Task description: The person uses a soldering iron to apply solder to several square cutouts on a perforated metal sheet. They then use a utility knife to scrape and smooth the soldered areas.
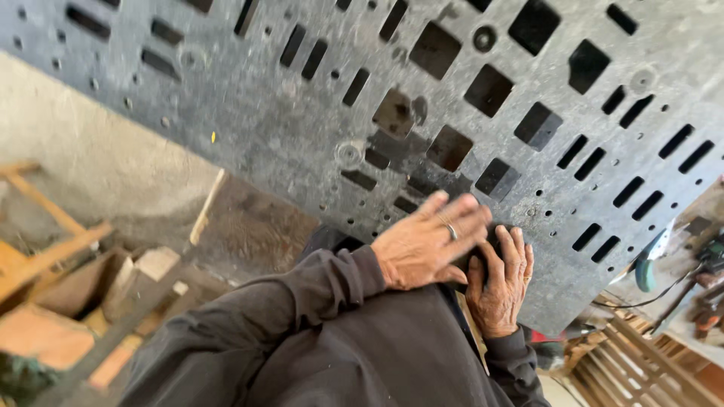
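Hands: left (pixel 426 245) flat over right (pixel 499 280), pressing dark block (pixel 483 256) | panel (pixel 317 113) looks stiff, heavy; you'd grab slots.

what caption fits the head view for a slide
Left hand laid over right hand, both pressed on a dark perforated panel.

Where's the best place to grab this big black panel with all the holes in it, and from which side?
Probably by the lower edge of the perforated black panel, near where the left hand and right hand rest. Come from below, fingers hooking through the slots there. It is broad, flat and tilted, so two spread hands seem wiser.
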A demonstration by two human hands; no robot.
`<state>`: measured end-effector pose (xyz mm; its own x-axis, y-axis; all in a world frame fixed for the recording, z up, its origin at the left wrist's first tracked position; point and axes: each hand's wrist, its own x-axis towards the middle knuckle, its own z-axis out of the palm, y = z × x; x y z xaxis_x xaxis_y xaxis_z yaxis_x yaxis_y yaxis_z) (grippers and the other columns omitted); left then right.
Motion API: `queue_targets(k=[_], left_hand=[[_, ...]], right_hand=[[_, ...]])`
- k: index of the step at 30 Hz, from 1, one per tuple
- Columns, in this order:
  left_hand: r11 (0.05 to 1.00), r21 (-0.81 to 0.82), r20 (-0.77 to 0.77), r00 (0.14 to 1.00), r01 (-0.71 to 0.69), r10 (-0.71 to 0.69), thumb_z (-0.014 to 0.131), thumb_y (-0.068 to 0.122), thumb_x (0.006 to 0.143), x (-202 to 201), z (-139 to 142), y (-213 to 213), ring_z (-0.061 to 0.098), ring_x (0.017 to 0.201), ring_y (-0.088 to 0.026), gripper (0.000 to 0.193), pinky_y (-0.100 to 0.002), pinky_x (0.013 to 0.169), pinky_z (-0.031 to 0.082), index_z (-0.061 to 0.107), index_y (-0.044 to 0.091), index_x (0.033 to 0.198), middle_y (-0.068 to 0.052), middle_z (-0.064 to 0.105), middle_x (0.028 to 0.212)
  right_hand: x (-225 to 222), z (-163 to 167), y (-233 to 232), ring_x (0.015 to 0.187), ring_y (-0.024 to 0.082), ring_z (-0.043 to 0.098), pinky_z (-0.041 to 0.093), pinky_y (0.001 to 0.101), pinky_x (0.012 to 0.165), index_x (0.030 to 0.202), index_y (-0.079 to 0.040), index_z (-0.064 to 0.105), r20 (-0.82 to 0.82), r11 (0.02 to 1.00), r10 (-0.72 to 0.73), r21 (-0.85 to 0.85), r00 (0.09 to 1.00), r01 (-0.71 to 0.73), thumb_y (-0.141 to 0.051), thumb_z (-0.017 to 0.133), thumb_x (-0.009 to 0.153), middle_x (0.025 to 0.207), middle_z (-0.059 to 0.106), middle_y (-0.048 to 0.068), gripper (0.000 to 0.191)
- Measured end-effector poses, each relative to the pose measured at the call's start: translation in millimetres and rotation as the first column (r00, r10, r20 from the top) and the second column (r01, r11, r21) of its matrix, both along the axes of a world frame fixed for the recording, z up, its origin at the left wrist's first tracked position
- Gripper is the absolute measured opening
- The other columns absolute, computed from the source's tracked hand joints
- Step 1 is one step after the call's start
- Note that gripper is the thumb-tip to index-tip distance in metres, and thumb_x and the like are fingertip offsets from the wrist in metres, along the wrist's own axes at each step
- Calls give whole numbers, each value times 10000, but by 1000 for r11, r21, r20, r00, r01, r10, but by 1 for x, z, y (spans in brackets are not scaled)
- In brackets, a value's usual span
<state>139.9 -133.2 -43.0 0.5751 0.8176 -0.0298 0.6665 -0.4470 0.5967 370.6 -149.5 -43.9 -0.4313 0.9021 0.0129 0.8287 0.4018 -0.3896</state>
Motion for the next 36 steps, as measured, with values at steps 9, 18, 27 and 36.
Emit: queue_targets(k=[9,18,27,36], left_hand=[[919,175,-227,894,-353,386,383,648,1042,-117,-16,20,143,1582,-345,803,-546,1268,172,316,113,1637,-105,200,1714],[917,181,-217,895,-356,390,530,679,928,-101,25,5,148,1528,-489,803,-645,1208,126,470,194,1565,-177,215,1688],[997,66,-72,997,-30,35,576,691,852,79,6,20,118,1529,-520,1085,-653,1202,142,304,-110,1531,-323,176,1640],[937,61,37,938,343,-345,568,640,932,241,21,50,162,1566,-382,872,-621,1218,188,377,88,1579,-160,227,1690]], right_hand=[[-35,4,-15,1541,352,344,166,537,1295,1370,-62,624,14,981,-178,79,984,176,-157,600,1016,1530,496,148,367],[-28,35,-19,1472,347,402,238,541,1236,1289,-73,663,-11,973,-175,152,984,175,-121,694,897,1445,547,130,396],[28,75,-17,1202,208,716,550,377,1087,1224,-82,684,-572,813,-545,-179,613,555,7,608,1010,1240,729,83,243],[241,36,29,1023,227,687,540,338,927,1212,45,673,-398,318,-869,3,293,948,-114,634,1048,1128,725,148,232]])
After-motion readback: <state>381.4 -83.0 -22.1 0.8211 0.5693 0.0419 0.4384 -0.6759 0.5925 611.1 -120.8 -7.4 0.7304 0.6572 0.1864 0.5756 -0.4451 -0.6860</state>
